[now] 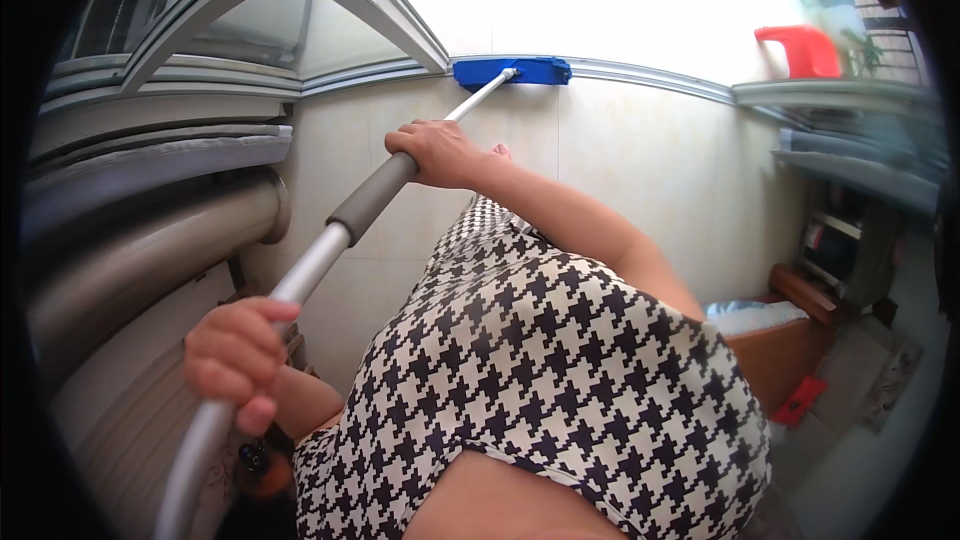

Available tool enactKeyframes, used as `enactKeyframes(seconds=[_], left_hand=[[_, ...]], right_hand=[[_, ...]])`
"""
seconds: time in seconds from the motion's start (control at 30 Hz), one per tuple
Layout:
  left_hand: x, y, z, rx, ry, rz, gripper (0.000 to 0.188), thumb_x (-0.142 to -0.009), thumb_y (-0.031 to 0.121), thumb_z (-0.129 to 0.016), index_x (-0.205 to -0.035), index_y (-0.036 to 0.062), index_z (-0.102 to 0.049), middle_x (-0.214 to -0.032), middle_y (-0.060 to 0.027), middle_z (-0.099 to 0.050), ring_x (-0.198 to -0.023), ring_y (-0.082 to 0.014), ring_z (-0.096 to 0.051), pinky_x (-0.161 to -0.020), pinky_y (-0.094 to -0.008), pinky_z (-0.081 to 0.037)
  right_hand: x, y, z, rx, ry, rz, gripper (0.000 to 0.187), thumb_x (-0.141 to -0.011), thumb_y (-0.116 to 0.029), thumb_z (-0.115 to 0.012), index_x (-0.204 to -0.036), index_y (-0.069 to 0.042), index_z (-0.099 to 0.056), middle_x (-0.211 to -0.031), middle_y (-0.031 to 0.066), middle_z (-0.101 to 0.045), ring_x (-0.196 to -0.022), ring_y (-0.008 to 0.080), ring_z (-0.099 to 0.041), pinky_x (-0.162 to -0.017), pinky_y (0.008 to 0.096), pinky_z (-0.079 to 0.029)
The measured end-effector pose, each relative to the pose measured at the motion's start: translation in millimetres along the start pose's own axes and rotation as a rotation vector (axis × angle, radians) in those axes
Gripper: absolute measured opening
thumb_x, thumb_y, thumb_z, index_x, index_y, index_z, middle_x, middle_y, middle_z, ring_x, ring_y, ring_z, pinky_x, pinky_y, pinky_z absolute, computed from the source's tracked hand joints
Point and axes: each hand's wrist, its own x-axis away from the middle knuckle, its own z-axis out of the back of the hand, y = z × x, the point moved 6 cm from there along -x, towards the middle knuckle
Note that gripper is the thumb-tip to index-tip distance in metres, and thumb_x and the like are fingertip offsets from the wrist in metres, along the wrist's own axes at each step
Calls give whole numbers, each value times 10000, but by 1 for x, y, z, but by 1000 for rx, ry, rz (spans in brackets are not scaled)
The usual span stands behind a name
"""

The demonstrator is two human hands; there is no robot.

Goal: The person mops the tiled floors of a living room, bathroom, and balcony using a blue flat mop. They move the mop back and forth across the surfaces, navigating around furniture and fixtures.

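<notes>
I hold a long mop with a silver pole point(300, 275) and a grey foam grip point(372, 198). My right hand point(440, 152) is wrapped around the upper end of the grey grip. My left hand point(238, 360) clasps the bare pole lower down, near me. The blue flat mop head point(512, 71) rests far ahead on the pale tiled floor point(620, 160), against the metal door track point(650, 75). My black-and-white houndstooth garment point(540, 380) fills the lower middle of the view.
A large grey pipe point(150, 250) and sliding window frames point(230, 30) run along the left. A red plastic stool point(800, 50) stands beyond the track at top right. A shelf unit point(850, 240) and a brown box point(780, 350) sit at right.
</notes>
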Motion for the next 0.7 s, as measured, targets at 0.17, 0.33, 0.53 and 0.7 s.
enactKeyframes(seconds=[0.17,0.33,0.53,0.7], left_hand=[[-14,-39,-48,-12,-23,67,297,-731,153,-692,-578,89,-446,-513,-6,-483,-476,-170,-475,-692,-455,-560],[-49,-27,-22,15,-93,-18,271,-716,123,-675,-581,101,-440,-502,3,-474,-448,-160,-465,-542,-344,-509],[-88,-19,-37,56,-365,-36,276,-757,122,-687,-594,110,-465,-515,13,-496,-468,-155,-498,-559,-323,-509],[-60,-7,-38,28,-386,-48,270,-789,127,-691,-614,104,-486,-536,3,-523,-484,-151,-509,-620,-349,-543]], right_hand=[[17,35,-28,-17,-1,-102,251,-754,-238,-714,-930,-149,-558,-889,57,-620,-904,288,-633,-722,442,-508],[-10,25,5,39,145,-56,251,-747,-247,-719,-915,-159,-555,-872,39,-613,-893,271,-636,-707,430,-505],[-23,31,37,28,168,-76,234,-747,-256,-716,-906,-171,-566,-879,28,-619,-905,270,-634,-721,436,-506],[-13,7,13,31,-58,-79,238,-747,-242,-695,-929,-159,-568,-901,46,-628,-922,276,-637,-742,450,-503]])
